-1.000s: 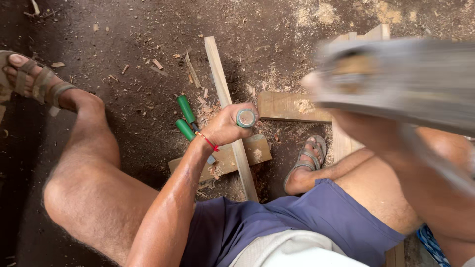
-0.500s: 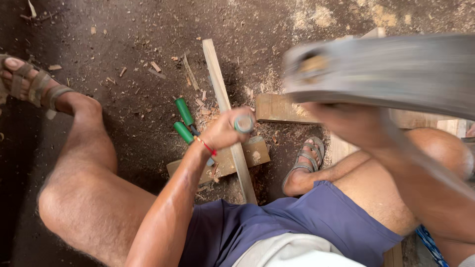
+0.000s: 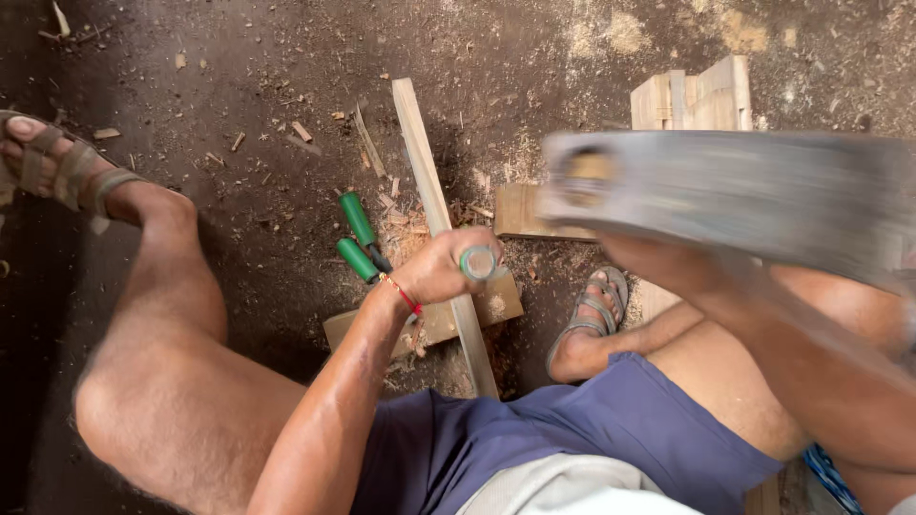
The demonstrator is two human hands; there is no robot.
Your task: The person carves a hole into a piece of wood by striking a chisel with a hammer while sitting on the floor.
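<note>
While the chisel [image 3: 479, 262] was clamped upright in the left hand [image 3: 441, 270], the mallet [image 3: 725, 195] had swung leftward.

It was gripped by the right hand [image 3: 634, 262], blurred, now above the wooden strip [image 3: 441, 229].

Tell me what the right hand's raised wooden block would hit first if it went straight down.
Most likely the ringed end of the chisel that the left hand holds upright on the long wooden strip. The right hand and its block are blurred, so depth is uncertain.
</note>
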